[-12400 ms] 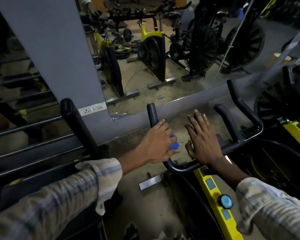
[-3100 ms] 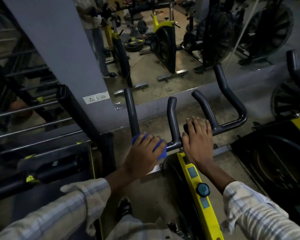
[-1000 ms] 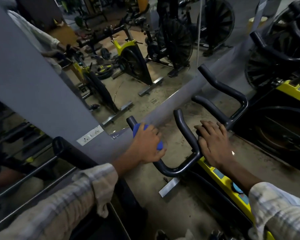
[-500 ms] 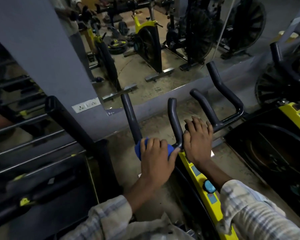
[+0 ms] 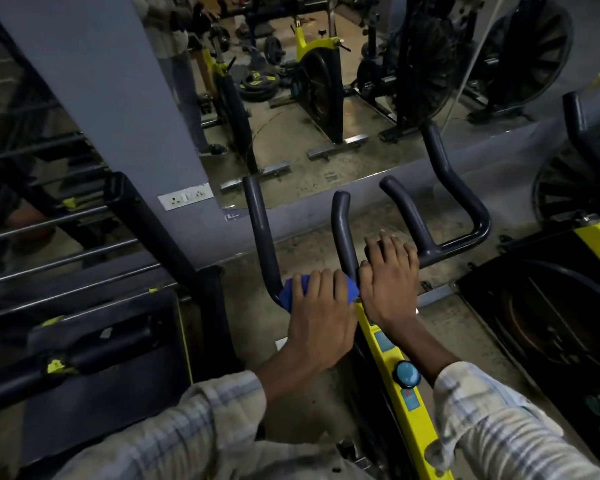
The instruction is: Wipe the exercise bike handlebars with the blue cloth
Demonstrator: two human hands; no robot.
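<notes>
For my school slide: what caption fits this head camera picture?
Left hand wipes bike handlebars with blue cloth; right hand steadies.

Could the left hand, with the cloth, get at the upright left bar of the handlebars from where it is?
Probably yes. The left hand grips the blue cloth on the bend at that bar's foot, and the bar above it is bare, with nothing in the way.

mirror (image 5: 326, 98): reflects yellow bikes, weight plates | socket (image 5: 185, 201): on grey wall | rack (image 5: 66, 258): left | floor (image 5: 326, 230): dusty
</notes>
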